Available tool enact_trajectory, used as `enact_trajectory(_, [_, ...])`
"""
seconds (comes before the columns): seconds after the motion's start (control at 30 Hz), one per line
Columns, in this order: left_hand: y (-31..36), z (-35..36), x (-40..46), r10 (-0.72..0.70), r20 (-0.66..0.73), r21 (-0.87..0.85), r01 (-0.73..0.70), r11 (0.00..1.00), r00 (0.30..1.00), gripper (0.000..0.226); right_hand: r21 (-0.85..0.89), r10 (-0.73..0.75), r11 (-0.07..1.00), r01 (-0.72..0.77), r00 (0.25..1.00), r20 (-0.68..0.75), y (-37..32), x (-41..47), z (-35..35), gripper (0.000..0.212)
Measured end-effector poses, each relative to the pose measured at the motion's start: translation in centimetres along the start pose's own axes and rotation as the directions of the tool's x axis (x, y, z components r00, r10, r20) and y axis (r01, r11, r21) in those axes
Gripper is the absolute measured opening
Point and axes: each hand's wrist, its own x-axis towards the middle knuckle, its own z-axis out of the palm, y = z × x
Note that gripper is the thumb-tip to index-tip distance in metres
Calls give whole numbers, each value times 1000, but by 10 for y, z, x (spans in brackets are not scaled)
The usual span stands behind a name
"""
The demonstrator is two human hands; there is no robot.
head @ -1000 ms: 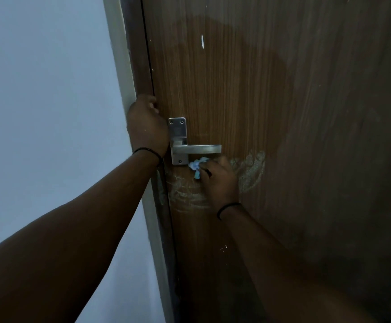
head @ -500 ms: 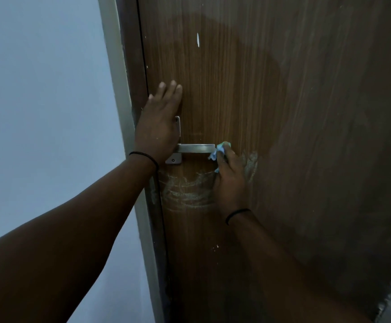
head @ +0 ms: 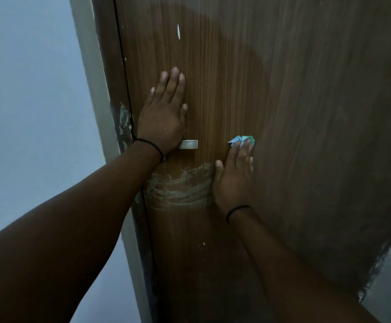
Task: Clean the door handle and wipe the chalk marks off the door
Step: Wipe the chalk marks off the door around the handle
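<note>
the door handle (head: pixel 188 144) is half hidden under the left hand (head: pixel 164 117), now flat with fingers spread. the right hand (head: pixel 234 178) has moved right of the handle, fingers pressing the cloth (head: pixel 242 139) on the door (head: pixel 283 113). the chalk marks (head: pixel 180 185) below the handle remain, so i think wiping is unfinished.

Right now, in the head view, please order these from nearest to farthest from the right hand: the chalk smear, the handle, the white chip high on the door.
From the right hand:
1. Chalk smear, just left of the hand, touching its edge.
2. Handle, up and left, partly under the left hand.
3. White chip, far above, near the door's top.
</note>
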Motion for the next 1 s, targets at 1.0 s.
enact_trajectory(1.0, [-2,1,-4,7,22,-34,-6,999,1000,60,60,-181,983,175,976,122,-21,-16,10,67])
